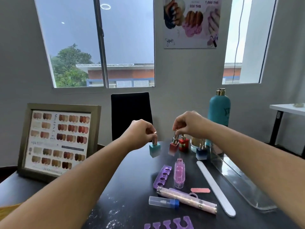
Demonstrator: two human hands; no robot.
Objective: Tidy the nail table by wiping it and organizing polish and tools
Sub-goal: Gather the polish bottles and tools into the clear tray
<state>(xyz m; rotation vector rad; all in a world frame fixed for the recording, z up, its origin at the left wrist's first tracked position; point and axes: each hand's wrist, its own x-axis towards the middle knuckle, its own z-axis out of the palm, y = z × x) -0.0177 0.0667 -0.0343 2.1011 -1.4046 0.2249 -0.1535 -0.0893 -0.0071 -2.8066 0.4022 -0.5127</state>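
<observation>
My left hand [140, 133] pinches the gold cap of a teal polish bottle [154, 149], which looks just lifted off the black table [125, 182]. My right hand [188, 123] grips the cap of a dark red polish bottle [174, 147], tilted beside a bright red bottle [183, 144]. A blue bottle [201, 152] stands under my right wrist. Nearer me lie a pink glitter bottle [179, 173], purple toe separators [161, 176], a long white nail file [214, 187], a small pink file [200, 190], a glittery pen-like tool [186, 199] and a clear tube with a blue cap [164, 202].
A framed colour chart [57, 141] leans at the table's left. A tall teal bottle [219, 109] and a clear acrylic tray [237, 179] sit at the right. A black chair [131, 114] stands behind the table. White dust [112, 214] speckles the near surface. Another purple separator [168, 223] lies at the front edge.
</observation>
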